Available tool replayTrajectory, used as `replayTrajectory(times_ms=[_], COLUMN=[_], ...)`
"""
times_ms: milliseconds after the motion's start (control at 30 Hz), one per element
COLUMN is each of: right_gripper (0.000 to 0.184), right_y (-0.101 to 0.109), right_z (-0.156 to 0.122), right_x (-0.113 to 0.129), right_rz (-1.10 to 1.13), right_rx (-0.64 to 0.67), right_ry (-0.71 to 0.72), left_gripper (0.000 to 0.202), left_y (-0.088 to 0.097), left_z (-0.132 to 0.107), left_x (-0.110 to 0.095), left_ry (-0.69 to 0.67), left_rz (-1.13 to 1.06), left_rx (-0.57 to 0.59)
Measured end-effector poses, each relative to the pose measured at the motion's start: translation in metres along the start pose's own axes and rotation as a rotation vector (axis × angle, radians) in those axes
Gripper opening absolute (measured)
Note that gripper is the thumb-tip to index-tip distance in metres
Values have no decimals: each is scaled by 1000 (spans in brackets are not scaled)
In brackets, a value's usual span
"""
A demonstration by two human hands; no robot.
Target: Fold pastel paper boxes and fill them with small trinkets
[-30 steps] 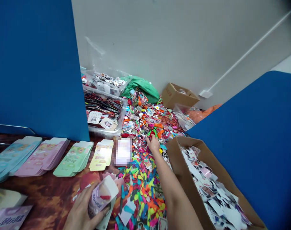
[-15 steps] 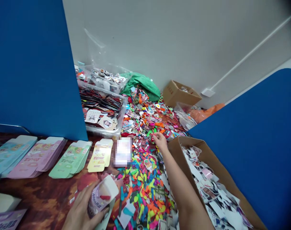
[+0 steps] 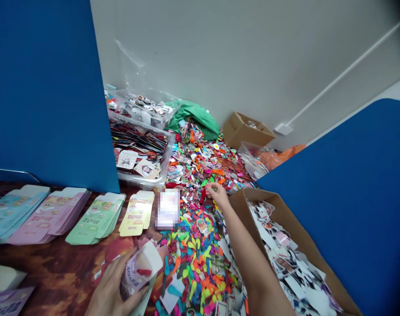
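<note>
My left hand is wrapped round a small purple printed paper box, tilted with its white flap up. A red piece shows at the box's mouth. Farther forward, my right hand pinches a small red item that hangs from the fingertips; its kind is unclear. Beneath that hand spreads a heap of small colourful trinkets. Nearer to me lie many bright uninflated balloons, with a cartoon sticker on top.
Flat boxes stand in stacks on the left: blue, pink, green and yellow. Behind them is a clear bin of cards. A carton of cutouts flanks my right arm. Blue partitions rise on both sides.
My right hand has lifted slightly from the trinket heap, and the red item now dangles clearly from its fingers. The left hand keeps the purple box in about the same place.
</note>
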State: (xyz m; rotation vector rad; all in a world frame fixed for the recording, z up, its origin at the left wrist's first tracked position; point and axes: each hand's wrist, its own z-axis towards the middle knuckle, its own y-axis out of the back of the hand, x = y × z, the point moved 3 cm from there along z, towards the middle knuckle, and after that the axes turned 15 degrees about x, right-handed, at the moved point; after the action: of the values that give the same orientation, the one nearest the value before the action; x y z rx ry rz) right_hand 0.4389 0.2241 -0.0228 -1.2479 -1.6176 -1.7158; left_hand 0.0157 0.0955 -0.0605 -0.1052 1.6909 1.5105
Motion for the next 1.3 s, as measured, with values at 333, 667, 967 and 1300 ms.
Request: replayTrajectory(times_ms=[333, 667, 967, 1300], right_gripper=[15, 26, 13, 9], right_y=[-7, -13, -119, -126], right_z=[-13, -111, -192, -222], right_x=[29, 155, 191, 192], right_rz=[-205, 61, 360, -221], right_rx=[-35, 241, 411, 636], right_ry=[-22, 302, 351, 432], left_gripper=[69, 63, 62, 65], left_y=[-2, 8, 24, 37], left_z=[-6, 16, 8, -12], left_x=[5, -17, -36, -27], left_ry=[32, 127, 179, 149], left_rz=[13, -227, -402, -310], left_rx=[0, 34, 76, -21])
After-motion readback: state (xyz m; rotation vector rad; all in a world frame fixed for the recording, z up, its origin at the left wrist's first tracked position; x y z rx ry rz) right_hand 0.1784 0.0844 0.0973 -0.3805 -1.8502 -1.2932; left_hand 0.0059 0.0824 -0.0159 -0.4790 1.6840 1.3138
